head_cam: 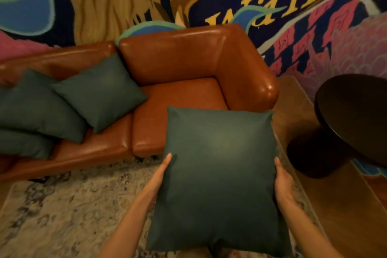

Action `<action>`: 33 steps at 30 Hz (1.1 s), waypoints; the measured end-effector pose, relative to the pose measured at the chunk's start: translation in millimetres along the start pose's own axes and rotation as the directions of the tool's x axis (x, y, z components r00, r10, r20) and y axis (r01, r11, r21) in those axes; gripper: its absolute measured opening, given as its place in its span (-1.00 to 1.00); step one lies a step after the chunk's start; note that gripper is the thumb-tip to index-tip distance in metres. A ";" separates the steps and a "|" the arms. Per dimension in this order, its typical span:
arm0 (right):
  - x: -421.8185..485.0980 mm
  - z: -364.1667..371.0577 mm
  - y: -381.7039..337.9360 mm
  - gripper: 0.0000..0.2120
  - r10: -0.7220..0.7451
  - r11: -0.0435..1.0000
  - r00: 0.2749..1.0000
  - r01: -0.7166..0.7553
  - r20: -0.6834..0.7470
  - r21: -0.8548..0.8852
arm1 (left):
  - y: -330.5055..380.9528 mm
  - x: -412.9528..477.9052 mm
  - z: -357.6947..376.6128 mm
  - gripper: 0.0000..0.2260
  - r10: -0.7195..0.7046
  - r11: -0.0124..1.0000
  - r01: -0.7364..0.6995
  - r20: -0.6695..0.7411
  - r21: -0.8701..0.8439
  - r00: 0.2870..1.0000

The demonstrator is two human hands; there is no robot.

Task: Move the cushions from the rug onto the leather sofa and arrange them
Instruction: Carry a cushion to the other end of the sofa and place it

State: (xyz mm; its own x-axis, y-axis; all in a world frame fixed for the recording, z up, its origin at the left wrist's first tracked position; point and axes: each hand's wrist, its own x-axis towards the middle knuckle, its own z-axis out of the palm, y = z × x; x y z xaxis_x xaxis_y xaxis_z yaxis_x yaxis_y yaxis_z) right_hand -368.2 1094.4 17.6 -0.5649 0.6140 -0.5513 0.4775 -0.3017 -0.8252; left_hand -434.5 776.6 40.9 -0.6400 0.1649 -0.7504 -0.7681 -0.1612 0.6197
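Cushion (217,174) is held up lower centre, over the rug (62,205) edge, just short of the sofa (182,98). It's pressed btwn left hand (161,174) & right hand (282,182), fingers flat on its sides. Best kept level, carried to the free end at centre-right, stood vs. the backrest (171,56), and lined up w/ the cushions (100,92) at left.

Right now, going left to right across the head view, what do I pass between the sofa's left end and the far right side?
stacked green cushions → leaning green cushion → left hand → held cushion → right hand → black round table
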 end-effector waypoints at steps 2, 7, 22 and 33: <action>-4.7 0.7 2.5 -0.51 0.026 1.000 1.000 -0.026 0.006 -0.006 | -6.2 -13.9 -6.8 -0.55 0.022 0.999 -0.024 -0.058 -0.031 0.998; -28.8 21.2 18.7 -0.30 0.041 0.998 0.992 -0.035 0.117 -0.055 | -17.4 -41.2 -44.6 -0.54 0.059 0.981 -0.073 -0.081 -0.179 0.995; -101.8 234.2 25.5 -0.47 0.106 0.994 0.970 -0.098 0.217 -0.048 | 91.9 -22.3 -257.4 -0.57 0.151 0.985 -0.159 -0.100 -0.070 0.983; -92.9 338.1 3.6 -0.29 0.059 0.998 0.990 -0.061 0.124 0.011 | 205.1 51.8 -298.4 -0.60 0.307 0.943 -0.321 -0.135 -0.093 0.942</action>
State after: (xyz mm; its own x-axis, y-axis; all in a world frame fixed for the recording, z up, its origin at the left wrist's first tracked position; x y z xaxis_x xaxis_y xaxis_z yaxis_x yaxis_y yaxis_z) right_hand -541.5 789.6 24.4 -0.6151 0.4996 -0.6099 0.5036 -0.3462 -0.7915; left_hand -619.6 461.6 60.5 -0.8364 -0.0260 -0.5475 -0.5169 -0.2949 0.8036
